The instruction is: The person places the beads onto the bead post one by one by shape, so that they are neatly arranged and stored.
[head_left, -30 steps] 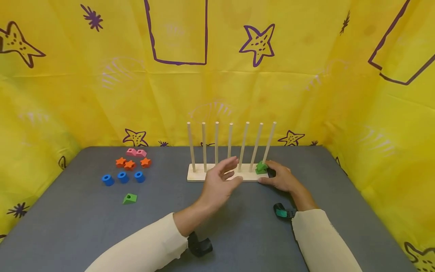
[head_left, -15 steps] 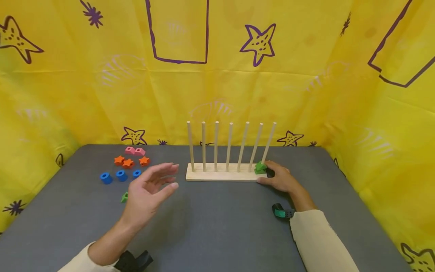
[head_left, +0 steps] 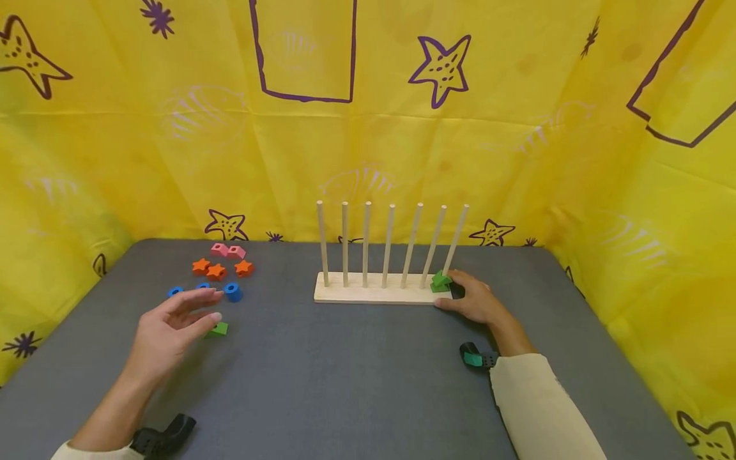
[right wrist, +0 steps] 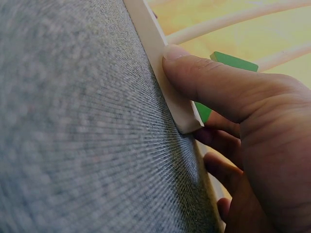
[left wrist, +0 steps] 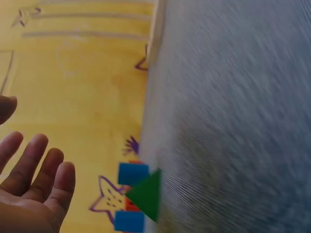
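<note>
My left hand [head_left: 163,338] is over the left of the table, fingers apart from the thumb and holding nothing. Just beyond its thumb lies a green triangular block [head_left: 219,329] with a hole, partly hidden by the hand; the left wrist view shows the block's triangular side [left wrist: 147,195]. At the right end of a wooden peg stand [head_left: 374,294], my right hand [head_left: 474,300] grips the base, its thumb [right wrist: 194,73] pressed on the front edge. Green blocks [head_left: 441,282] sit on the rightmost peg beside the right fingers.
Blue cylinders [head_left: 232,292], orange star blocks [head_left: 244,268] and pink blocks [head_left: 236,252] lie in rows at the table's back left. The other upright pegs [head_left: 366,243] of the stand are bare. A yellow patterned cloth [head_left: 287,160] hangs behind and beside the grey table.
My left hand has moved from in front of the peg stand leftward to beside the loose green block. My right hand has stayed at the stand's right end.
</note>
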{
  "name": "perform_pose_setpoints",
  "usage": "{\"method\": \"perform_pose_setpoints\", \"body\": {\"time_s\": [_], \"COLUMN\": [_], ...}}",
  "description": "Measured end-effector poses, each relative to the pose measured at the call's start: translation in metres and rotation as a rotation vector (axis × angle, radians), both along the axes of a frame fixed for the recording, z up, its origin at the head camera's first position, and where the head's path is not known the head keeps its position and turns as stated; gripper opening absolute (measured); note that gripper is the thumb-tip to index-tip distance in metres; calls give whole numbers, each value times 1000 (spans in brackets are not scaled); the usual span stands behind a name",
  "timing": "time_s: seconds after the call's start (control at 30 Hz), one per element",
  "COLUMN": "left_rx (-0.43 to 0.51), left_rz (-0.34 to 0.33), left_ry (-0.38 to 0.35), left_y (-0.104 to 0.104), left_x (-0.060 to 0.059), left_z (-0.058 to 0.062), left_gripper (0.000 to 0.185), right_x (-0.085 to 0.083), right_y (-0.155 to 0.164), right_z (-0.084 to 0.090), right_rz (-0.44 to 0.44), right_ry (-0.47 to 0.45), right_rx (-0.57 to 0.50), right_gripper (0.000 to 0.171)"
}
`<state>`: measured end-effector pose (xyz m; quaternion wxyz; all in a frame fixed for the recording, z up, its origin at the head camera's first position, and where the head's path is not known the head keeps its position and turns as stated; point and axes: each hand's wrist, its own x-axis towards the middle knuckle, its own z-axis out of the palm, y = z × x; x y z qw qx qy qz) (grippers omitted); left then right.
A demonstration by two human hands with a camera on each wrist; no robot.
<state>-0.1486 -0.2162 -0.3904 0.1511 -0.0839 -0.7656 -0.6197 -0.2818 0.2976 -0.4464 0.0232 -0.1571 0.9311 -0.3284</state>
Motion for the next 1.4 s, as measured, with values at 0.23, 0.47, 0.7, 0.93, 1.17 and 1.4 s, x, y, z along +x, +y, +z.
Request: {"method": "perform_pose_setpoints", "body": {"time_s": [0.23, 0.47, 0.7, 0.93, 1.17, 1.4], "left_rx": [-290, -496, -646, -595, -433, -301], "left_rz": [78, 52, 133, 199, 138, 42], "left_ry": [-131, -191, -165, -70, -23, -14], "left_y": [-24, -36, -34, -25, 1, 31], "left_x": [-6, -14, -13, -12, -12, -15], "left_z": [-25, -42, -48, -44, -24, -5], "left_gripper": [44, 47, 34, 28, 32, 34], "right_x": [1, 2, 2, 1, 2, 2], "right_y": [-3, 0, 1, 1, 2, 2], "right_z": [1, 3, 4, 3, 3, 1], "right_rz": [10, 8, 2, 14, 0, 7], "right_ry": [-3, 15, 6, 11, 1, 6], "right_rx": [-1, 5, 15, 13, 16, 22], "right_gripper": [78, 77, 78, 76, 79, 79]}}
